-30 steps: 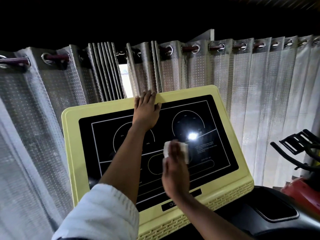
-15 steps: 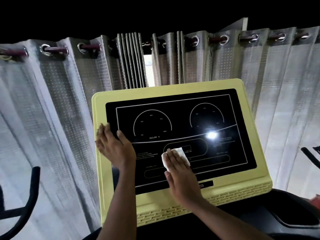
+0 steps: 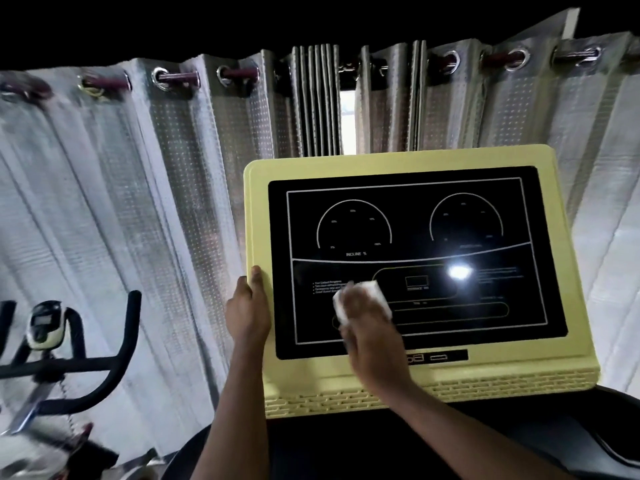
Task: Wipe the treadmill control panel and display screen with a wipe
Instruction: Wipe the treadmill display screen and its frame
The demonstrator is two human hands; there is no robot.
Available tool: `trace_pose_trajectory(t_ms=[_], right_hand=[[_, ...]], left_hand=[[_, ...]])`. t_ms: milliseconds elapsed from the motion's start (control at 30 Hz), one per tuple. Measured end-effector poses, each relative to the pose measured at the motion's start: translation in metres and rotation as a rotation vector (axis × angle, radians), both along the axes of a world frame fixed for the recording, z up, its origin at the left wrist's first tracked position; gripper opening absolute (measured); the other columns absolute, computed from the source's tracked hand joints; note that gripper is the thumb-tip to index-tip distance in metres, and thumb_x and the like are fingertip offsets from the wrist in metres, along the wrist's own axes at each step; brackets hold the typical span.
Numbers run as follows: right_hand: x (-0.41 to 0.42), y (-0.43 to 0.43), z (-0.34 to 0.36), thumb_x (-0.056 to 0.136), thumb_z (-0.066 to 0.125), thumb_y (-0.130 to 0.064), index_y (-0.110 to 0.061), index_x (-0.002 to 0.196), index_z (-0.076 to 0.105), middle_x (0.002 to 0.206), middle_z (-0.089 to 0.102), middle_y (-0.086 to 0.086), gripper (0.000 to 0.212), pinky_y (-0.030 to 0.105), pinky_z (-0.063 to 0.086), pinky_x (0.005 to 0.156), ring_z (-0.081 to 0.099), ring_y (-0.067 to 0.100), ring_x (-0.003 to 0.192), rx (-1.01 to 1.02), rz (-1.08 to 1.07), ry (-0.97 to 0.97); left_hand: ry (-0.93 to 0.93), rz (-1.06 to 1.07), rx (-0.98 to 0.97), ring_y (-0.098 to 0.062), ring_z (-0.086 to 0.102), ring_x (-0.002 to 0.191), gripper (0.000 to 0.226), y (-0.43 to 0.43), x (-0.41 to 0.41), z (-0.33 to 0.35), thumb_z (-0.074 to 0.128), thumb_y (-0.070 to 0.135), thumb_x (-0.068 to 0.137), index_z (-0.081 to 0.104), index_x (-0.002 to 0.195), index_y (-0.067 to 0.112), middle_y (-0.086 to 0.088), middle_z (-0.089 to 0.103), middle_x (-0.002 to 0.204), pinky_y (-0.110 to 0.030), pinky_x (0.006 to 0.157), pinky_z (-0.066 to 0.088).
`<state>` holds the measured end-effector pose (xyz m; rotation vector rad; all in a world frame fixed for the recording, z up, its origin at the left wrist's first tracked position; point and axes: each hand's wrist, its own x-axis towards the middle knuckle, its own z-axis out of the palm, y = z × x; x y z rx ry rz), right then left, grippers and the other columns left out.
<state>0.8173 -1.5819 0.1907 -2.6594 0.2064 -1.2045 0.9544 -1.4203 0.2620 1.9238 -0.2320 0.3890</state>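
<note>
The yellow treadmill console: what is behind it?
Behind the yellow treadmill console, pale dotted eyelet curtains hang from a dark red rod. A bright gap between them shows above the console's top edge. The console hides whatever lies lower.

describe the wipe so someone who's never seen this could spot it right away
Start at the big yellow-framed treadmill console standing before the grey curtains. On the lower left of its black screen, the right hand presses a small folded pad flat: that is the wipe. It is the only solid white patch on the dark glass, unlike the thin printed lines and the round glare spot.
</note>
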Motion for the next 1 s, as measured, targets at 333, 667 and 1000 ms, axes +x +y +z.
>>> trace_pose_trajectory(t_ms=[333, 667, 1000], right_hand=[[0.013, 0.085, -0.036, 0.102, 0.034, -0.026, -0.021, 0.159, 0.013, 0.167, 0.007, -0.005, 0.061, 0.041, 0.021, 0.122, 0.001, 0.011, 0.154, -0.103, 0.088, 0.145], [0.031, 0.115, -0.039, 0.102, 0.043, -0.021, -0.018, 0.158, 0.016, 0.167, 0.008, -0.002, 0.063, 0.041, 0.022, 0.122, 0.003, 0.013, 0.154, -0.068, 0.002, 0.083], [0.006, 0.022, -0.022, 0.107, 0.027, -0.023, -0.012, 0.158, 0.013, 0.166, 0.011, 0.007, 0.054, 0.05, 0.018, 0.123, 0.004, 0.02, 0.155, 0.52, -0.565, -0.272]], left_hand=[[0.136, -0.196, -0.1, -0.037, 0.055, 0.124, 0.09, 0.023, -0.012, -0.04, 0.017, 0.078, 0.09, 0.06, 0.133, 0.012, -0.018, 0.061, 0.133, -0.046, 0.107, 0.042], [0.167, -0.16, -0.152, -0.037, 0.063, 0.107, 0.098, 0.023, -0.016, -0.061, 0.013, 0.089, 0.081, 0.066, 0.117, 0.015, -0.017, 0.069, 0.116, -0.054, 0.094, 0.05], [0.076, 0.009, -0.075, -0.031, 0.061, 0.077, 0.089, 0.015, -0.033, -0.063, 0.008, 0.069, 0.097, 0.066, 0.107, 0.002, -0.015, 0.067, 0.086, -0.04, 0.066, 0.047]])
